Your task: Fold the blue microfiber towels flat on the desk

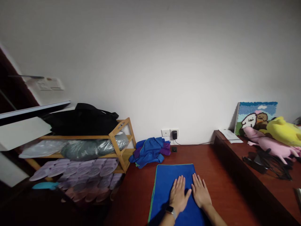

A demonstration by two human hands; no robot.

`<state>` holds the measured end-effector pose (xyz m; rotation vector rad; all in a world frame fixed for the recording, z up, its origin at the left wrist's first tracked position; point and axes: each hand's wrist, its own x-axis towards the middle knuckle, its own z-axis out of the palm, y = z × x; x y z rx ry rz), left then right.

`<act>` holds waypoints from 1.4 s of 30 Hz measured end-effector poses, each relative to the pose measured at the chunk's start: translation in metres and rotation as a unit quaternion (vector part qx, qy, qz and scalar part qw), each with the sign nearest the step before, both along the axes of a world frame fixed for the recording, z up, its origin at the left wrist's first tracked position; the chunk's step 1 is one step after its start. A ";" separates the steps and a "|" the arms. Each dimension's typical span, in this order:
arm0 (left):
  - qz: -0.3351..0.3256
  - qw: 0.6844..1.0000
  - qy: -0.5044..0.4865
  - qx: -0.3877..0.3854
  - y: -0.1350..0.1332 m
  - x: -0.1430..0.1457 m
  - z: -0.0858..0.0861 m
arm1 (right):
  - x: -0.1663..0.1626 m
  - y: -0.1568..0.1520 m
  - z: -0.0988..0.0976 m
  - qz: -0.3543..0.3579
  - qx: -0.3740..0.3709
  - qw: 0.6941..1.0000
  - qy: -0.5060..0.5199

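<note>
A blue towel (162,185) with green edging lies spread flat on the reddish-brown table (223,182); its near end runs out of view at the bottom. My left hand (179,194), with a watch on its wrist, rests palm down on the towel, fingers stretched out. Over the towel's right edge lies my right hand (201,191), also flat, its fingers extended. Neither hand grips anything. Behind them, against the wall, sits a crumpled heap of blue and purple towels (150,150).
On the left stands a wooden rack (117,141) with a black bag (82,119), plastic-wrapped bundles and several lilac slippers (81,168). A black plug (174,135) sits in the wall socket. The raised surface at right holds a pink plush toy (268,146), a yellow one (283,131) and cables.
</note>
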<state>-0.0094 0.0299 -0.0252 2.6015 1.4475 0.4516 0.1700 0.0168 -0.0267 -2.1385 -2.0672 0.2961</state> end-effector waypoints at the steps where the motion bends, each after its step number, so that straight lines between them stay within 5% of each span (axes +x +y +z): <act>1: 0.023 1.000 0.010 0.002 0.003 -0.020 -0.001 | -0.001 0.000 0.001 -0.007 0.004 1.000 0.004; 5: 0.127 0.991 0.049 -0.002 0.011 -0.097 -0.003 | -0.003 0.003 0.002 -0.015 0.006 1.000 0.005; 8: 0.170 0.984 0.056 0.007 0.009 -0.130 -0.003 | -0.007 0.003 0.005 -0.029 -0.019 0.999 -0.008; 18: 0.184 0.981 0.063 0.009 0.009 -0.134 0.005 | -0.024 -0.030 0.009 -0.052 -0.020 0.998 -0.019; 21: 0.182 0.981 0.046 0.050 0.003 -0.111 0.009 | -0.023 -0.031 0.007 -0.053 -0.023 0.998 -0.021; 24: 0.112 0.990 0.013 0.085 -0.022 -0.049 0.014 | -0.021 -0.031 0.003 -0.045 -0.022 0.998 -0.030; 27: -0.010 0.999 -0.018 0.048 -0.053 0.020 0.016 | -0.018 -0.032 -0.006 -0.013 -0.012 0.998 -0.061; 30: -0.007 0.999 -0.043 -0.012 -0.073 0.050 0.014 | -0.016 -0.033 -0.016 0.004 0.006 0.997 -0.077; 34: 0.023 0.999 -0.021 -0.033 -0.079 0.008 0.008 | -0.017 -0.031 -0.015 -0.027 0.003 0.998 -0.055; 42: 0.228 0.972 0.050 0.022 -0.095 -0.120 -0.013 | -0.021 -0.029 0.003 -0.054 -0.027 0.998 -0.035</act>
